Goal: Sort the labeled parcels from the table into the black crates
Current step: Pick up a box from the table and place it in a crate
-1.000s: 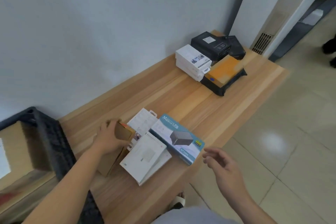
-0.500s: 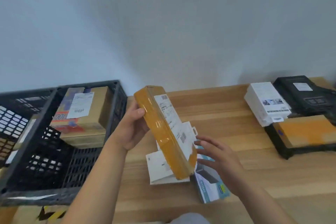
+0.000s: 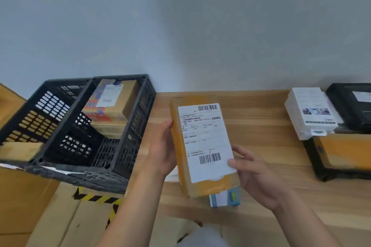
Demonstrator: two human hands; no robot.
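Parcels are waiting at the tabletop's [image 3: 261, 126] right end, while both hands are gripping one brown parcel [image 3: 202, 144] above it, label facing up. Left hand [image 3: 162, 152] is clasping its left edge; right hand [image 3: 255, 174] is pinching the lower right corner. Black crates [image 3: 120, 146] are sitting to the left, one holding a labeled box [image 3: 112, 100].

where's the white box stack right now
Head view, far right on the table: the white box stack sits beside the black box, behind the orange parcel.
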